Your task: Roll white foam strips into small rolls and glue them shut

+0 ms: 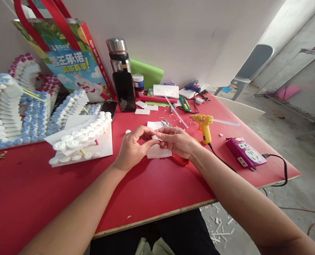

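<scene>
Desk (152,191): one, red top, carrying everything below; clock directions are read from the hands.
Carrier bag (67,60): one, red handles, printed front, upright at 10 o'clock against the wall.
Blue-capped stacks (11,113): stepped white tiers edged with blue rolls, far off at 9 o'clock; the number of tiers cannot be counted.
White-capped model (80,140): one, stepped tiers on a white base, near at 9 o'clock.
Left hand (134,145): one, thumb and forefinger closed in a pinch on the small piece, the other fingers curled.
Right hand (177,141): one, fingertips pinched on the same piece from the other side; red bangle at the wrist.
White sheet (157,150): one, flat on the desk under both hands.
Flask (119,55): one, steel, at 12 o'clock.
Phones: two, one upright (124,91) against the flask, one lying flat (109,107) at 11 o'clock.
Power strip (245,152): one, purple, at 3 o'clock, cable trailing off the edge.
Glue gun (204,125): one, yellow, standing at 2 o'clock.
Snips (166,123): one pair, just beyond the fingers.
Small white piece (155,137): one, held above the white sheet between both hands. It looks very light, thin and easily crushed, so it is best taken by its edges with the fingertips only.
</scene>
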A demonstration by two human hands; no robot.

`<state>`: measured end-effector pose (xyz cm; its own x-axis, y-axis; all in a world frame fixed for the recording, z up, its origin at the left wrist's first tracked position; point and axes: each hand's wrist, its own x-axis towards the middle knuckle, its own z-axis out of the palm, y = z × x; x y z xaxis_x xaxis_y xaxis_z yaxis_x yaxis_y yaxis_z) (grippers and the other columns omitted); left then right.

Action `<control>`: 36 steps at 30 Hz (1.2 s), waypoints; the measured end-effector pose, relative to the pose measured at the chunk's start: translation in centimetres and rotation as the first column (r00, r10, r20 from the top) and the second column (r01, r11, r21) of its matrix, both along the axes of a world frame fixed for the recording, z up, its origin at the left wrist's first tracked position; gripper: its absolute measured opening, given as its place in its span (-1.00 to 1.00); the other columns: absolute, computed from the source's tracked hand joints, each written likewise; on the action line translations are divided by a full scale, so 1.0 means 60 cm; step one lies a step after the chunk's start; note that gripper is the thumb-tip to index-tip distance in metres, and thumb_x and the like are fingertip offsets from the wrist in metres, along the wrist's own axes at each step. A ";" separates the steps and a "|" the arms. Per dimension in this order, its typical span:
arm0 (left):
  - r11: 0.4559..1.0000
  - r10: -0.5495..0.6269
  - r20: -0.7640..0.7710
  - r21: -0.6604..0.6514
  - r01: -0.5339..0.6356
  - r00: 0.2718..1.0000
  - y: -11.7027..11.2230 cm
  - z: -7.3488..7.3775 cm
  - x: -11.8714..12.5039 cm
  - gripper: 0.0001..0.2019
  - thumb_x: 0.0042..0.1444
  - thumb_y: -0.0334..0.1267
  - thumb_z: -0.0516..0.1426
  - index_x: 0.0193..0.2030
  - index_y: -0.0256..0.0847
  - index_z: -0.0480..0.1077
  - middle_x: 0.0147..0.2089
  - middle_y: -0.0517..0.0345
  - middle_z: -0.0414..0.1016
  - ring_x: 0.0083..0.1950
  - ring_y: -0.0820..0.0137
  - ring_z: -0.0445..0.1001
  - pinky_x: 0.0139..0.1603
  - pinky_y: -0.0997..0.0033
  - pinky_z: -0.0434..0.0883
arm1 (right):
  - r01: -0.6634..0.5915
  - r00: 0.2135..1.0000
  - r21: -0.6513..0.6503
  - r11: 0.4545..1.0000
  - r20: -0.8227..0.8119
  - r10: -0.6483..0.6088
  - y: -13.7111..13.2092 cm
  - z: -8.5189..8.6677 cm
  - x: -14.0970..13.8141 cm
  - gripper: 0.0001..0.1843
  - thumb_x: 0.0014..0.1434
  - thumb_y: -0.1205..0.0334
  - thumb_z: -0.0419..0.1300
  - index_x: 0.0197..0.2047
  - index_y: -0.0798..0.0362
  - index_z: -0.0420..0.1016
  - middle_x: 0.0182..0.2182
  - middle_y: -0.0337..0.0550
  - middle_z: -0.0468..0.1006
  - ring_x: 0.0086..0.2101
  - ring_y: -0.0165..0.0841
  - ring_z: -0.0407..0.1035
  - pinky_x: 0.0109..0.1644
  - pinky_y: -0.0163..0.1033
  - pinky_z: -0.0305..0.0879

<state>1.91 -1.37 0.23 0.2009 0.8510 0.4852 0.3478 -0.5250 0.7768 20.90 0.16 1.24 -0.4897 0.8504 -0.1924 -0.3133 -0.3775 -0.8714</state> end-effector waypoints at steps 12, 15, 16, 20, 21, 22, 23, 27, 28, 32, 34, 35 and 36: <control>0.972 -0.079 0.185 -0.206 0.117 0.979 0.005 0.004 0.000 -0.72 0.06 -0.16 0.36 -0.11 -0.19 0.54 -0.09 0.03 0.63 -0.14 0.29 0.61 -0.07 0.32 0.55 | -0.011 0.997 -0.038 0.999 -0.074 0.008 0.008 -0.002 0.008 -0.68 -0.08 0.29 0.51 -0.22 0.14 0.63 -0.37 -0.19 0.56 -0.41 -0.51 0.37 -0.25 -0.32 0.31; 0.955 -0.107 0.214 -0.248 0.160 0.971 0.005 0.007 -0.002 -0.73 0.07 -0.15 0.35 -0.11 -0.18 0.57 -0.06 0.02 0.64 -0.19 0.29 0.62 -0.15 0.33 0.56 | -0.010 0.996 -0.038 0.999 -0.084 0.007 0.010 -0.003 0.008 -0.66 -0.10 0.32 0.51 -0.20 0.12 0.63 -0.39 -0.23 0.56 -0.41 -0.50 0.40 -0.22 -0.30 0.32; 0.953 -0.112 0.214 -0.253 0.166 0.970 0.005 0.008 -0.003 -0.73 0.07 -0.14 0.35 -0.11 -0.18 0.58 -0.07 0.02 0.65 -0.22 0.31 0.61 -0.19 0.35 0.56 | -0.007 0.997 -0.035 0.999 -0.083 0.004 0.010 -0.004 0.009 -0.65 -0.10 0.33 0.51 -0.19 0.11 0.63 -0.39 -0.24 0.56 -0.42 -0.50 0.40 -0.21 -0.30 0.32; 0.951 -0.135 0.203 -0.247 0.184 0.970 0.006 0.012 -0.006 -0.73 0.08 -0.14 0.34 -0.08 -0.16 0.61 -0.07 0.03 0.64 -0.26 0.36 0.56 -0.25 0.37 0.55 | -0.040 0.996 -0.007 0.999 -0.074 0.040 0.011 -0.004 0.012 -0.66 -0.05 0.31 0.49 -0.16 0.10 0.64 -0.41 -0.24 0.55 -0.43 -0.51 0.39 -0.23 -0.32 0.32; 0.949 -0.149 0.205 -0.245 0.198 0.967 0.006 0.013 -0.007 -0.72 0.09 -0.15 0.33 -0.07 -0.16 0.61 -0.05 0.02 0.63 -0.26 0.37 0.55 -0.24 0.37 0.54 | -0.049 0.996 -0.004 0.999 -0.074 0.049 0.011 -0.005 0.013 -0.67 -0.05 0.31 0.49 -0.16 0.11 0.64 -0.42 -0.25 0.55 -0.44 -0.52 0.38 -0.24 -0.34 0.32; 0.945 -0.164 0.210 -0.247 0.215 0.964 0.006 0.014 -0.007 -0.72 0.10 -0.16 0.32 -0.05 -0.15 0.61 -0.04 0.02 0.62 -0.27 0.38 0.53 -0.23 0.36 0.54 | -0.052 0.996 -0.009 0.999 -0.073 0.051 0.012 -0.004 0.015 -0.68 -0.04 0.31 0.49 -0.17 0.11 0.64 -0.42 -0.25 0.54 -0.44 -0.52 0.38 -0.25 -0.35 0.33; 0.940 -0.178 0.217 -0.252 0.231 0.960 0.006 0.015 -0.008 -0.72 0.11 -0.17 0.32 -0.03 -0.15 0.61 -0.04 0.02 0.62 -0.29 0.40 0.52 -0.23 0.35 0.54 | -0.050 0.996 -0.021 0.999 -0.071 0.049 0.012 -0.004 0.016 -0.68 -0.05 0.32 0.49 -0.17 0.11 0.64 -0.43 -0.26 0.53 -0.45 -0.53 0.38 -0.27 -0.36 0.33; 0.928 -0.167 0.246 -0.287 0.236 0.955 0.008 0.014 -0.008 -0.75 0.10 -0.15 0.33 -0.10 -0.18 0.60 -0.26 0.09 0.60 -0.40 0.43 0.47 -0.28 0.34 0.51 | -0.057 0.998 -0.062 0.996 -0.023 0.056 0.014 -0.004 0.016 -0.66 -0.06 0.26 0.51 -0.18 0.12 0.63 -0.46 -0.27 0.50 -0.48 -0.53 0.35 -0.35 -0.38 0.30; 0.930 -0.149 0.251 -0.292 0.222 0.956 0.008 0.013 -0.007 -0.75 0.09 -0.15 0.33 -0.13 -0.19 0.59 -0.33 0.12 0.57 -0.42 0.43 0.47 -0.31 0.36 0.50 | -0.055 0.998 -0.054 0.997 -0.005 0.055 0.013 -0.004 0.015 -0.65 -0.06 0.22 0.51 -0.18 0.12 0.63 -0.46 -0.26 0.50 -0.49 -0.53 0.35 -0.37 -0.38 0.28; 0.934 -0.066 0.305 -0.317 0.166 0.950 0.012 0.005 -0.003 -0.74 0.04 -0.15 0.36 -0.16 -0.21 0.55 -0.42 0.17 0.53 -0.46 0.46 0.45 -0.37 0.42 0.46 | 0.021 0.995 0.095 0.995 0.100 -0.031 0.009 -0.004 0.005 -0.63 -0.03 0.05 0.49 -0.23 0.12 0.62 -0.41 -0.22 0.55 -0.51 -0.53 0.34 -0.41 -0.35 0.21; 0.930 -0.032 0.364 -0.330 0.161 0.931 0.016 0.001 -0.003 -0.75 0.03 -0.17 0.37 -0.17 -0.21 0.54 -0.39 0.16 0.56 -0.44 0.46 0.46 -0.34 0.42 0.47 | 0.045 0.986 0.191 0.981 0.148 -0.074 0.007 -0.004 0.001 -0.62 0.02 0.00 0.45 -0.23 0.12 0.61 -0.37 -0.19 0.57 -0.51 -0.53 0.32 -0.43 -0.34 0.18; 0.928 -0.019 0.400 -0.334 0.165 0.916 0.017 0.000 -0.003 -0.75 0.02 -0.18 0.38 -0.18 -0.21 0.54 -0.37 0.15 0.56 -0.43 0.46 0.46 -0.32 0.41 0.48 | 0.052 0.983 0.221 0.974 0.160 -0.088 0.006 -0.005 -0.001 -0.61 0.04 -0.01 0.44 -0.20 0.12 0.60 -0.36 -0.17 0.58 -0.51 -0.53 0.32 -0.43 -0.33 0.16; 0.925 -0.010 0.435 -0.338 0.174 0.900 0.019 -0.001 -0.003 -0.76 0.02 -0.19 0.38 -0.19 -0.21 0.54 -0.35 0.15 0.57 -0.42 0.46 0.47 -0.29 0.40 0.49 | 0.061 0.982 0.236 0.970 0.161 -0.101 0.006 -0.005 -0.001 -0.60 0.06 -0.02 0.42 -0.17 0.12 0.60 -0.34 -0.16 0.58 -0.51 -0.53 0.31 -0.43 -0.33 0.16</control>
<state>1.71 -0.21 0.20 0.1349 0.9694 0.2049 -0.0881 -0.1942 0.9770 20.84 0.51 0.93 -0.3938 0.9171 -0.0626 -0.1737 -0.1411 -0.9746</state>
